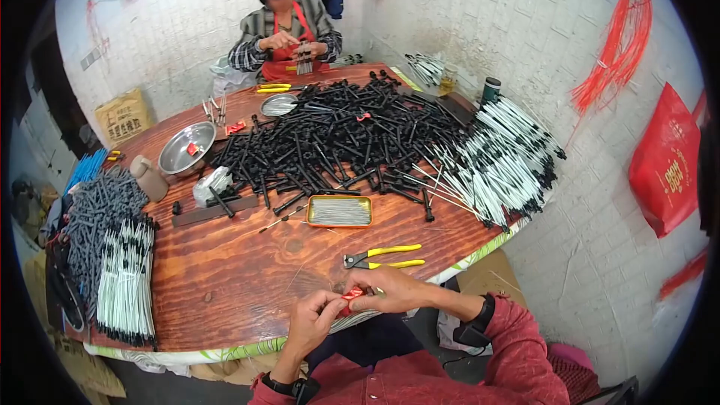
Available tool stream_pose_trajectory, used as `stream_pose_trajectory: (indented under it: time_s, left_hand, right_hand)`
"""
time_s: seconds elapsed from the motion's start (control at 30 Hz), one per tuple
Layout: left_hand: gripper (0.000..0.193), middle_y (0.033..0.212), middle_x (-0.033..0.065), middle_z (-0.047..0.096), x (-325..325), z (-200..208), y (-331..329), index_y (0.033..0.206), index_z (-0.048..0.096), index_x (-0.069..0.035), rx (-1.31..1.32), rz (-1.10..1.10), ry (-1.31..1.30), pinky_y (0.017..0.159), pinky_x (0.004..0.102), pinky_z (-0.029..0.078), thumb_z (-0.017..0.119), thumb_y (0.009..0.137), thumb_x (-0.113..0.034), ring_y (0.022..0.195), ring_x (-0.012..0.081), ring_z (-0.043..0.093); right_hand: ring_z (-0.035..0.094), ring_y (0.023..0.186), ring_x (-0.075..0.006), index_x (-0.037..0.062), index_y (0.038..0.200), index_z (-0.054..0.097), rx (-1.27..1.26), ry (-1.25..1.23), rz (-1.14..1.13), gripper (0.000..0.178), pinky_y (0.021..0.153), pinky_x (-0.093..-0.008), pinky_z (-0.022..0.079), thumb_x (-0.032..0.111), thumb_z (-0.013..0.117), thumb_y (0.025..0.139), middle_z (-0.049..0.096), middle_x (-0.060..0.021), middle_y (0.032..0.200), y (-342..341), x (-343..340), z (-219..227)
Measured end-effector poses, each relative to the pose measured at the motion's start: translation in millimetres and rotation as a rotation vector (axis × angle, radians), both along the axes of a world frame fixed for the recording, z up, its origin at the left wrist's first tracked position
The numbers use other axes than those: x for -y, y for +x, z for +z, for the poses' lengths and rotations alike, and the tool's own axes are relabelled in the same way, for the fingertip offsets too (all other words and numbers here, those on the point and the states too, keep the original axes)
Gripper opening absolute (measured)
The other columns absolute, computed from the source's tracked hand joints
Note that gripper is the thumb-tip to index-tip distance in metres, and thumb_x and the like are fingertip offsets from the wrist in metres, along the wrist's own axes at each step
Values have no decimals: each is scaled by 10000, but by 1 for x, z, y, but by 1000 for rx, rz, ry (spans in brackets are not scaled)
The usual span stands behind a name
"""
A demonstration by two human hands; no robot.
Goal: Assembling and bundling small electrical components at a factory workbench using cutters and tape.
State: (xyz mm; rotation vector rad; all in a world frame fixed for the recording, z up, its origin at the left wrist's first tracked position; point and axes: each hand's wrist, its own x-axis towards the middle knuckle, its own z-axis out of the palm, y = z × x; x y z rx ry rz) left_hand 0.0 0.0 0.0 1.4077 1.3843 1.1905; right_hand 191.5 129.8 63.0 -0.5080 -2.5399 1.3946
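A small shiny red packet (352,298) with pale marks is pinched between my two hands at the table's near edge. The thumb and fingers of my left hand (313,320) close on its left side. From the right, my right hand (384,290) grips it with bent fingers that partly cover it. Cutting pliers (382,256) with yellow handles lie just beyond my right hand, untouched. Farther off stands a shallow yellow-rimmed tin (340,211) filled with thin metal pins.
Black plastic rods (337,131) heap across the table's middle. White-stick bundles lie at right (502,161) and left (126,283), beside grey parts (105,210). A steel bowl (174,151) and beige bottle (149,178) stand at left. Opposite, a co-worker (289,30) handles thin sticks.
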Motion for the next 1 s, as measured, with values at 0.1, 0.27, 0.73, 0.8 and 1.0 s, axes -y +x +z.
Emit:
stream_pose_trajectory:
  time_s: [0.1, 0.27, 0.73, 0.8, 1.0]
  left_hand:
    - [131, 808, 54, 694, -8, -1, 5, 1059, 680, -11, 124, 166, 8, 670, 230, 507, 616, 952, -54, 735, 103, 643]
    - [138, 851, 62, 695, -11, 0, 3, 1047, 655, 32, 256, 161, -48, 698, 231, 509, 603, 954, -55, 773, 94, 638]
    - [130, 821, 64, 700, -8, -10, 3, 1038, 668, 28, 34, 180, -78, 673, 223, 520, 588, 952, -27, 739, 96, 653]
    - [127, 821, 63, 699, -9, -9, 5, 1035, 669, 28, 18, 182, -83, 673, 223, 520, 590, 950, -23, 739, 95, 653]
    - [122, 811, 55, 696, -13, -9, 10, 1028, 671, 27, -68, 185, -9, 650, 216, 507, 599, 944, -24, 718, 83, 639]
  right_hand:
    - [633, 789, -211, 44, 1037, 644, 18, 102, -70, 261, 703, -323, 486, 240, 721, 881, 661, -72, 861, 2, -20, 0]
    - [618, 727, -244, 47, 1015, 620, -169, 303, -468, 310, 691, -367, 491, 296, 706, 853, 641, -129, 810, 20, -107, 5]
    - [676, 879, -277, 52, 1163, 626, -60, 525, -853, 284, 726, -384, 541, 173, 610, 907, 687, -143, 1047, 94, -241, -21]
    - [677, 900, -306, 55, 1126, 648, 26, 582, -823, 257, 751, -401, 538, 181, 612, 904, 690, -149, 1052, 120, -222, -11]
    - [659, 867, -334, 89, 1000, 675, 214, 692, -948, 182, 743, -433, 516, 220, 625, 885, 692, -132, 932, 216, -159, 17]
